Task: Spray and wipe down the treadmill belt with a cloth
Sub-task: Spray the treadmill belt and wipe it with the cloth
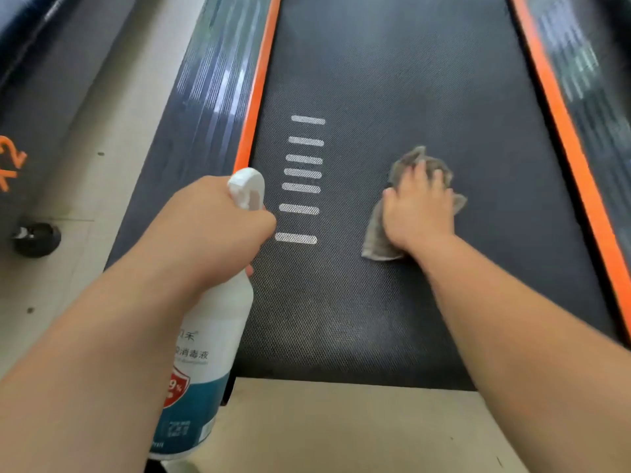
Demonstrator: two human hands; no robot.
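Here, cloth point(382, 233) lies beneath right hand point(418, 209) fingers.

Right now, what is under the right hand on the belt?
A grey cloth, pressed flat on the treadmill belt by the right hand; its corners stick out. The cloth's middle and the belt beneath are covered.

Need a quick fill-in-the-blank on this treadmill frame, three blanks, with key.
1. The left hand grips the spray bottle, whose body is mostly ____.
2. The right hand presses the cloth onto the treadmill belt, to the ____ of the white dashes.
3. The strips that edge the belt on both sides are ____.

Missing words: white; right; orange.
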